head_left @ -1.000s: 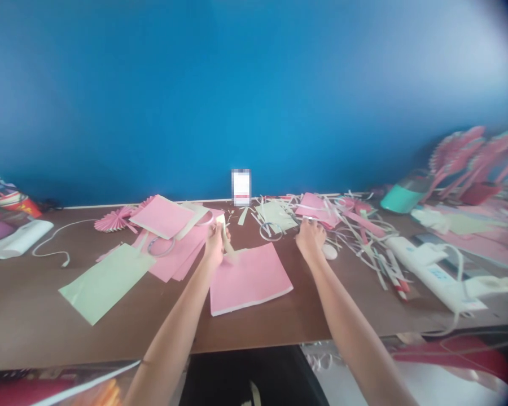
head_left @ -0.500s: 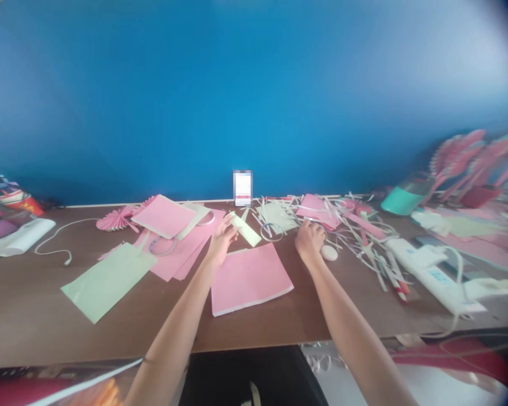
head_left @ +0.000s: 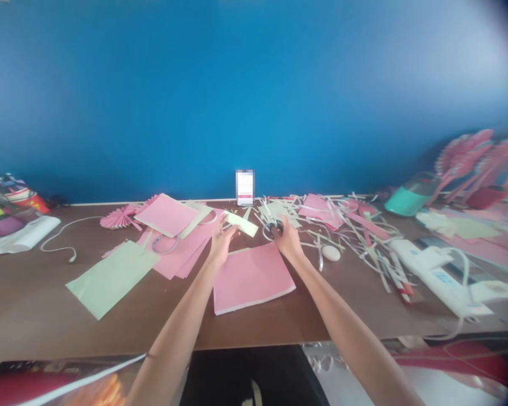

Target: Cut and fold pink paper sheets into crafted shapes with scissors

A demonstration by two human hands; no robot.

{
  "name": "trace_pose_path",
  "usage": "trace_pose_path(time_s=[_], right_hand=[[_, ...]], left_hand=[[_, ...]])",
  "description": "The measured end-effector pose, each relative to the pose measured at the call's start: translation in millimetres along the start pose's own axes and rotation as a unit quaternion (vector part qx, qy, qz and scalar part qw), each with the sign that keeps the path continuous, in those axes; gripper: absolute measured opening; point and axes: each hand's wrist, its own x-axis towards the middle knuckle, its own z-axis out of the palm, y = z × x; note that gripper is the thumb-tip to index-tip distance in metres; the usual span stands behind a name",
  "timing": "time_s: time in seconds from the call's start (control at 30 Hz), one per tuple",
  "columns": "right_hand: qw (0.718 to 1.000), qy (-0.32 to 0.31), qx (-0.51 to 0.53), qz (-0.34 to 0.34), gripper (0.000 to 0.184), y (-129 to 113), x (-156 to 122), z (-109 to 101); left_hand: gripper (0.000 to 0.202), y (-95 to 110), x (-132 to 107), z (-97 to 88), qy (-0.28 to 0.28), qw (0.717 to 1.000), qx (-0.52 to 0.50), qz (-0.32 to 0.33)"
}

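Note:
My left hand [head_left: 222,239] is closed on a small pale green piece of paper [head_left: 244,224], pinching its left end above the table. Facing it across a short gap, my right hand [head_left: 287,235] has its fingers wrapped round what look like black-handled scissors [head_left: 274,229]; the blades cannot be made out. Below both hands lies a pink stack of paper [head_left: 254,279], close to my wrists. Left of my left hand are overlapping pink sheets [head_left: 182,256] and a pale green sheet [head_left: 114,279].
Paper strips [head_left: 364,237] are strewn on the right, beside a white oval object [head_left: 331,253] and a white power strip [head_left: 438,276]. A phone [head_left: 245,189] stands against the blue wall. Pink pleated fans [head_left: 119,217] lie back left. A teal container [head_left: 406,197] is back right.
My right hand has moved left from beside the white oval object, now with the dark-handled scissors in it. The green paper in my left hand has turned flatter.

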Motion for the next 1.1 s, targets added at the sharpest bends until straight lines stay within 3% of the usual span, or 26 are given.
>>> trace_pose_path(time_s=[0.2, 0.3, 0.4, 0.53, 0.67, 0.8, 0.97, 1.1], right_hand=[[0.998, -0.004, 0.056, -0.028, 0.038, -5.0, 0.3, -3.8], [0.994, -0.012, 0.107, -0.026, 0.037, -8.5, 0.7, -7.2], [0.985, -0.058, 0.161, -0.013, 0.037, -13.7, -0.7, -9.9], [0.974, -0.109, 0.201, -0.007, 0.034, -17.5, -3.2, -11.1], [0.975, -0.108, 0.194, -0.014, 0.033, -14.2, -3.3, -7.0], [0.976, -0.111, 0.187, -0.021, 0.034, -11.3, -2.5, -4.2], [0.972, -0.119, 0.202, -0.024, 0.036, -13.5, -3.3, -6.8], [0.964, -0.136, 0.226, -0.021, 0.038, -16.0, -4.0, -8.2]], left_hand=[[0.071, 4.5, -3.3, -0.3, 0.031, 0.999, 0.031, 0.0], [0.072, 0.6, 0.1, -2.1, 0.083, 0.996, 0.042, -0.007], [0.073, -6.4, 4.7, -4.1, 0.13, 0.991, 0.032, -0.001], [0.062, -11.6, 7.3, -6.8, 0.078, 0.997, -0.021, -0.006], [0.052, -11.7, 6.2, -7.3, 0.015, 1.0, 0.006, -0.003], [0.043, -14.3, 4.7, -5.8, -0.013, 0.999, 0.032, -0.006], [0.033, -15.1, 3.4, -7.7, 0.027, 0.991, 0.13, 0.02], [0.055, -9.5, 2.1, -7.5, 0.037, 0.992, 0.123, 0.022]])
